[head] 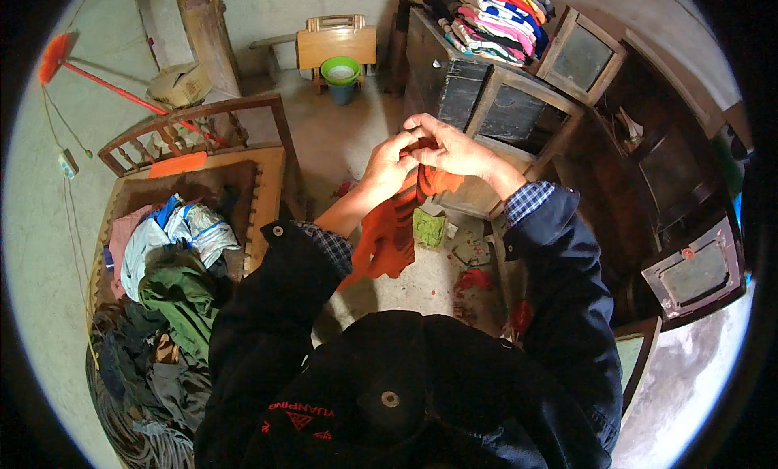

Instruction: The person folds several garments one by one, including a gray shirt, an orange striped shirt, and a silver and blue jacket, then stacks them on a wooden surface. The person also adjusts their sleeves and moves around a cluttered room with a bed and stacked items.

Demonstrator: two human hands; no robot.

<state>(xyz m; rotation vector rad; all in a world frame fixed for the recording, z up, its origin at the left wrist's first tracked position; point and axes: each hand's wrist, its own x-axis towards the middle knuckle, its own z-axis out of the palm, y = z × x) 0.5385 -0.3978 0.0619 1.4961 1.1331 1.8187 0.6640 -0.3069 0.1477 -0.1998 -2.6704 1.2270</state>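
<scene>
An orange garment with dark stripes (389, 238) hangs in front of me from both my hands. My left hand (390, 165) grips its upper edge, with the thumb and fingers bent inward. Against it, my right hand (450, 147) pinches the same cloth, and the fingers of the two hands meet. The exact grip is partly hidden behind the knuckles. Below my hands the fabric falls in loose folds toward the floor, and my left sleeve covers part of its lower edge.
To the left, a wooden bed frame (267, 165) bears a heap of clothes (182, 274). Folded clothes (492, 19) are stacked on a dark cabinet (468, 83) with open doors. A green basin (340, 71) stands near a wooden chair (337, 40). Green cloth (429, 227) and red scraps (473, 280) lie on the floor.
</scene>
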